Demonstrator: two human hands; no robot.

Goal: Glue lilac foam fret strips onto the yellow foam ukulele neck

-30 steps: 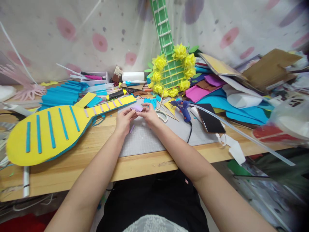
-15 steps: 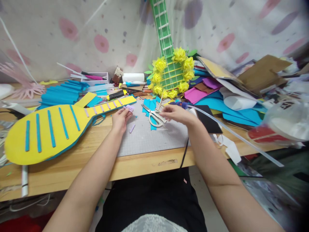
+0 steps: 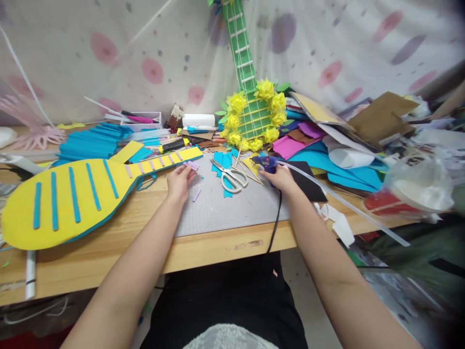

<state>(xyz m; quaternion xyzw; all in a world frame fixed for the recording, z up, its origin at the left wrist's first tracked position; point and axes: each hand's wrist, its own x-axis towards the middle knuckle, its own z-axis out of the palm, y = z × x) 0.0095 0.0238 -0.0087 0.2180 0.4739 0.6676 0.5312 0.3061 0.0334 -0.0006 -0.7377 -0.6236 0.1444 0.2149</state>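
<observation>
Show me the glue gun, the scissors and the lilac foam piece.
glue gun (image 3: 265, 161), head view, on its blue body.
scissors (image 3: 223, 171), head view, on the blades near the pivot.
lilac foam piece (image 3: 192, 165), head view, on its top face.

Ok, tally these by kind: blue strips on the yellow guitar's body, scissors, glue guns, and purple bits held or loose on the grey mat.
Blue strips: 5
Scissors: 1
Glue gun, gripped by the right hand: 1
Purple piece, pinched in the left hand: 1
Loose purple strip: 1
Total: 9
</observation>
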